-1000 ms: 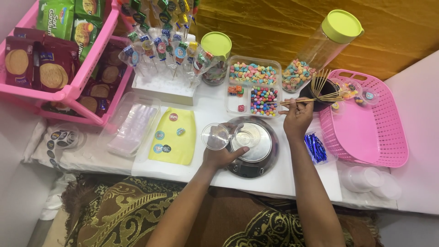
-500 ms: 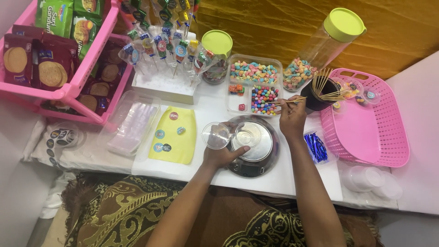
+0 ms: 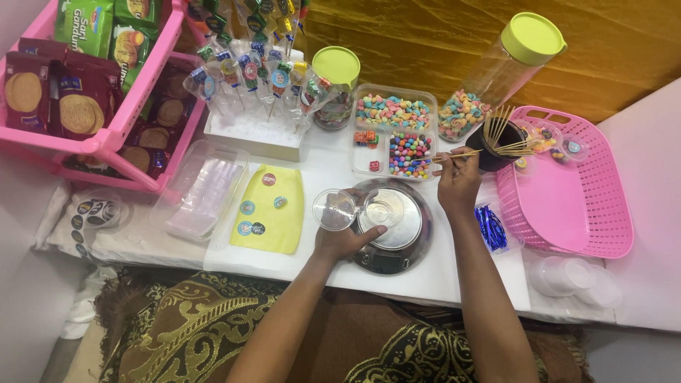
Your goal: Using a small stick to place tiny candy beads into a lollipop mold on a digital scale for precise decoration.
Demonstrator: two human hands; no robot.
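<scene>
Two hands at work over the white table (image 3: 326, 167). My left hand (image 3: 345, 240) grips a clear plastic cup (image 3: 335, 209) by its rim, tipped on its side, mouth facing up toward the camera; fingers curled round it, thumb stretched toward the kitchen scale (image 3: 392, 225). A second clear cup (image 3: 384, 211) sits upright on the scale's round steel platform, just at 3 o'clock of the held one. My right hand (image 3: 458, 184) pinches one wooden skewer (image 3: 455, 154) between thumb and fingertips, narrow grip, skewer lying roughly level, pointing toward 9 o'clock. The dark pot of skewers (image 3: 489, 152) stands at 2 o'clock of that hand, near the pink basket (image 3: 567, 206). The divided tray of sweets (image 3: 394, 131) lies at 12 o'clock of the scale, a tall jar with a green lid (image 3: 496, 78) at 1 o'clock.

Judgement: step in hand looks like taking a stick for threading sweets, cup held ready. Next move would call for bringing the skewer tip down to the tray compartments without knocking the cup on the scale
</scene>
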